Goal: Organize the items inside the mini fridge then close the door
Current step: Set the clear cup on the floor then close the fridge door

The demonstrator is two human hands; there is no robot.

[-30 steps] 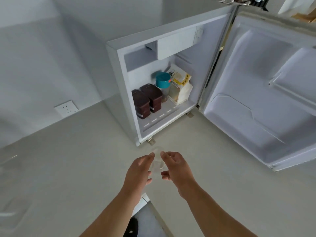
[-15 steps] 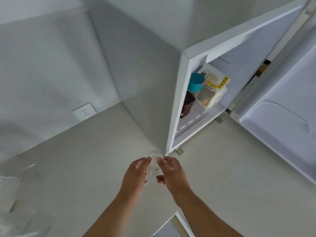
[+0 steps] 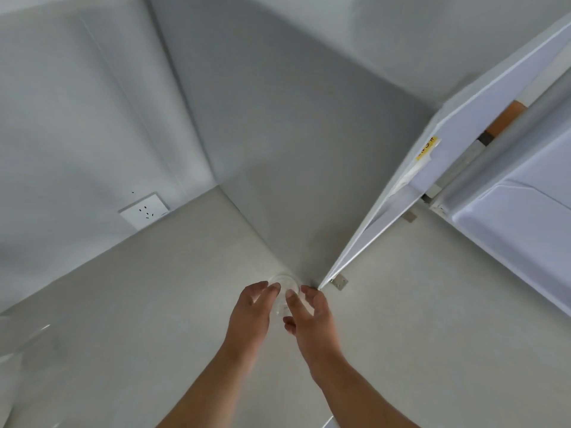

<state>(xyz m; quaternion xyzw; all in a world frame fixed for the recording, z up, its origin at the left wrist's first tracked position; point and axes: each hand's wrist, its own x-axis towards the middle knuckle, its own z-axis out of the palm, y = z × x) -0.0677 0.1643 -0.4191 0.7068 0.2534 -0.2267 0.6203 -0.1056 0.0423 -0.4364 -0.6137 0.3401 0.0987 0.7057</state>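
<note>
Wall socket (image 3: 144, 210): white plate, low on the left wall, well apart from the hands.

Counter (image 3: 139, 304): pale, matt surface that bears the fridge.

Left hand (image 3: 251, 310): fingers curled partway, tips laid against the left side of the clear cup (image 3: 285, 291). Grip looks light, more cradling than clamping.

Clear cup: small, transparent, hard to read against the counter; rim uppermost as far as can be told. It sits between the two hands, just beside the fridge's front lower corner. Whether it rests on the counter or is lifted cannot be told.

Right hand (image 3: 309, 313): fingers (image 3: 292, 296) partly closed, thumb and forefinger touching the cup's right side, lower fingers tucked beneath.

Mini fridge (image 3: 309, 180): grey side panel facing the camera; interior almost wholly out of sight, only a yellow-labelled packet (image 3: 426, 148) showing at the opening.

Fridge door (image 3: 525, 230): swung wide open at right.

Handling note: the step in hand appears to be carrying the cup to a shelf. Thin clear plastic likely crushes easily, so hold near the rim with even pressure, keep it level, and clear the cabinet's front edge before entering.
</note>
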